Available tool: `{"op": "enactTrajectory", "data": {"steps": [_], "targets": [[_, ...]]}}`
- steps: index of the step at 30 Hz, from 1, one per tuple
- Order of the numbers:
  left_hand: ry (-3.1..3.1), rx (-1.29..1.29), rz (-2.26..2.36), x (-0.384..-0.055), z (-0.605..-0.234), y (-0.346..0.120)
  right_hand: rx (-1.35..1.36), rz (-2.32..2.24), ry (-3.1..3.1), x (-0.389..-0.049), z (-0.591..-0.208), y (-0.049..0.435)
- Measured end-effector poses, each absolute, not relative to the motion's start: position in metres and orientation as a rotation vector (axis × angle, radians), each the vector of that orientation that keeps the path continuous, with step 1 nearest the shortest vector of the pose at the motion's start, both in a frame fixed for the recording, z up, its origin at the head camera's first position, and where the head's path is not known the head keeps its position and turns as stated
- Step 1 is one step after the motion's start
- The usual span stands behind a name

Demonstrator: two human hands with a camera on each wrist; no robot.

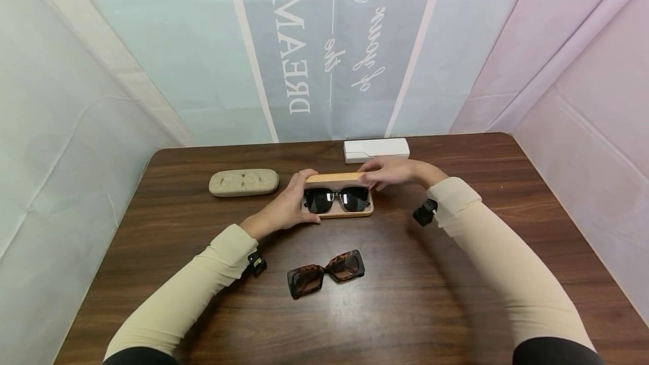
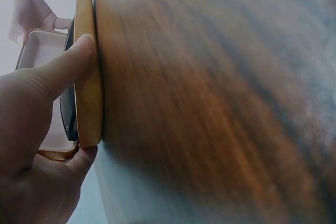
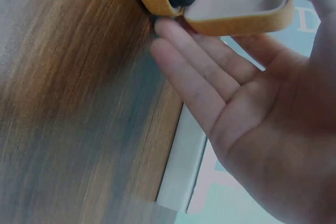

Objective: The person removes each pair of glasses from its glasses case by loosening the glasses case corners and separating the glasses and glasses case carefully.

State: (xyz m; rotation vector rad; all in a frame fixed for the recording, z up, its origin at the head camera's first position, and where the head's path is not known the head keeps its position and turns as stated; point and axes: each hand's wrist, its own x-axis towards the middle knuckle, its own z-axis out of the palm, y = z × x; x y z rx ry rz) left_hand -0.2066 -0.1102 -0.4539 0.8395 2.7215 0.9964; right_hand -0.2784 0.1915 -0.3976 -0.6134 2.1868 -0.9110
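An orange-yellow glasses case (image 1: pixel 338 177) stands with its lid raised, showing a pale lining. Inside lies a pair of black sunglasses (image 1: pixel 353 200), lenses toward me. My left hand (image 1: pixel 284 207) grips the case's left end; in the left wrist view its thumb presses on the front wall (image 2: pixel 88 98). At the right end, my right hand (image 1: pixel 391 172) holds the lid between thumb and fingers. The right wrist view shows those fingers behind the lid (image 3: pixel 241 24), near the hinge. Tortoiseshell sunglasses (image 1: pixel 350 267) with rectangular frames lie folded on the table, closer to me.
A beige fabric-covered glasses case (image 1: pixel 243 182) lies closed to the left. Behind the right hand is a white oblong case (image 1: pixel 377 149), near the back edge of the brown wooden table (image 1: pixel 405 297). Printed cloth (image 1: pixel 329 94) hangs behind and at both sides.
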Motion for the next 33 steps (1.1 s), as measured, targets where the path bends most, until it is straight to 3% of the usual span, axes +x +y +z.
{"op": "enactTrajectory", "data": {"steps": [9,33], "targets": [[2.727,0.857,1.002,-0.208,-0.455,-0.109,-0.86,-0.76,2.49,-0.268,-0.393,0.188],[2.72,0.862,1.018,-0.209,-0.458,-0.111,-1.059,-0.688,2.71,-0.239,-0.394,0.185]]}}
